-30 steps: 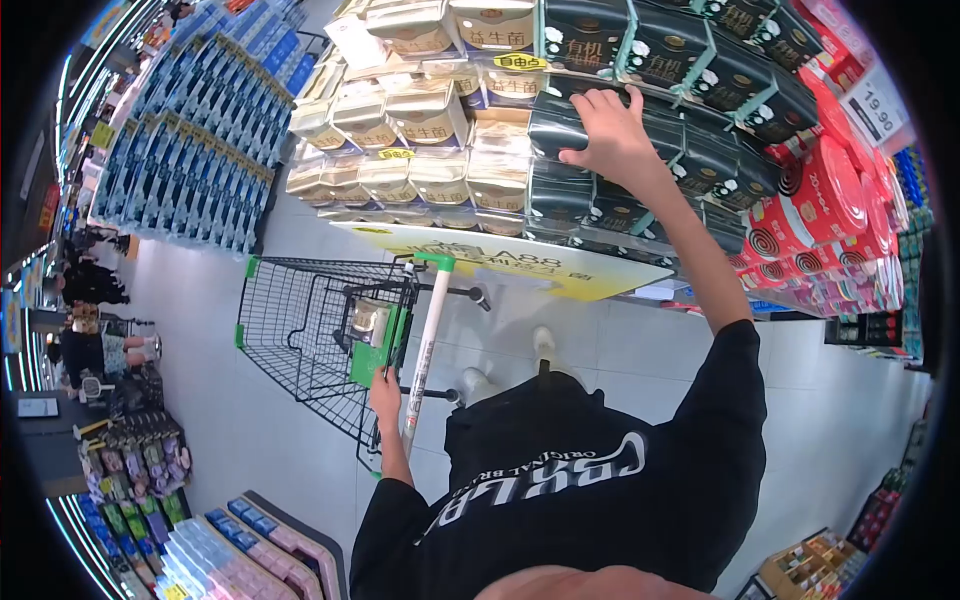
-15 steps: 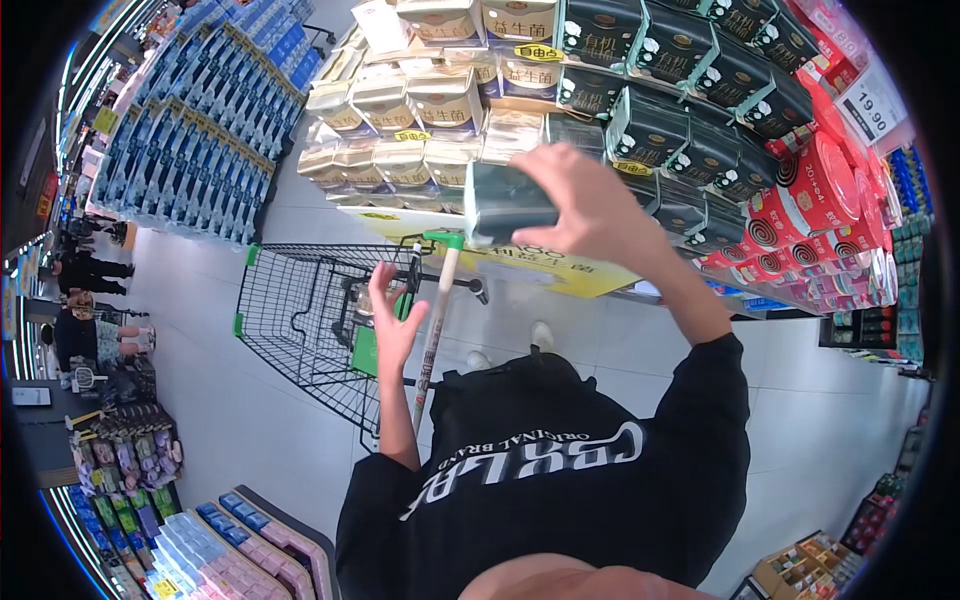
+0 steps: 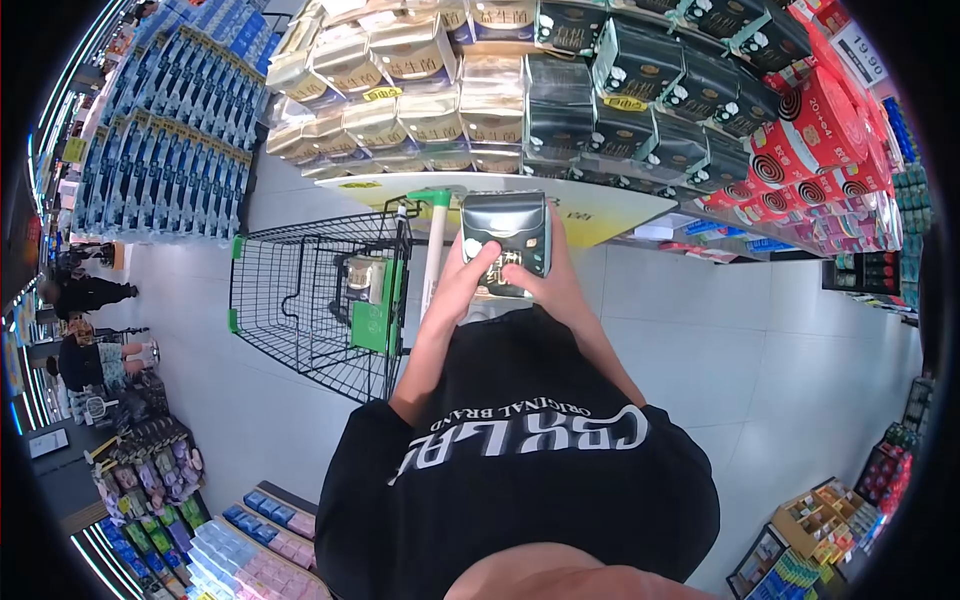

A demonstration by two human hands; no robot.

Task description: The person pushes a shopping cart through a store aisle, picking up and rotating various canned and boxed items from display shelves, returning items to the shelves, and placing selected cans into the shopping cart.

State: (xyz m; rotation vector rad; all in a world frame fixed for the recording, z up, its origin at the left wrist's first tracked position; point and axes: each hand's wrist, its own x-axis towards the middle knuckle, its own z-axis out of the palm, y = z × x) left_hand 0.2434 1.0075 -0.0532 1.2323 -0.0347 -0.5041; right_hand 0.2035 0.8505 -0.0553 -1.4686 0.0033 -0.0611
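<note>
A dark green pack of sanitary pads (image 3: 505, 222) is held upright in front of my chest, its lettered front towards me. My left hand (image 3: 458, 287) grips its left side, with the thumb on the front. On the right side my right hand (image 3: 556, 287) grips it too, thumb also pressed on the front. Just left of my hands stands a wire shopping cart (image 3: 300, 320) with green corners. A gold pack (image 3: 365, 278) lies in the cart, near its green panel. The cart's pale push bar (image 3: 436, 245) runs beside my left hand.
Ahead is a tiered display of gold packs (image 3: 400, 125) and dark green packs (image 3: 640, 70). Red tubs (image 3: 815, 125) stand at its right end. Stacked blue packs (image 3: 175, 140) rise at far left, people (image 3: 95, 350) below them. Pale floor tiles (image 3: 690, 350) lie to the right.
My right hand has brought the dark green pack from beside the display down to my chest. My left hand, open earlier above the cart, has moved right and closed on it.
</note>
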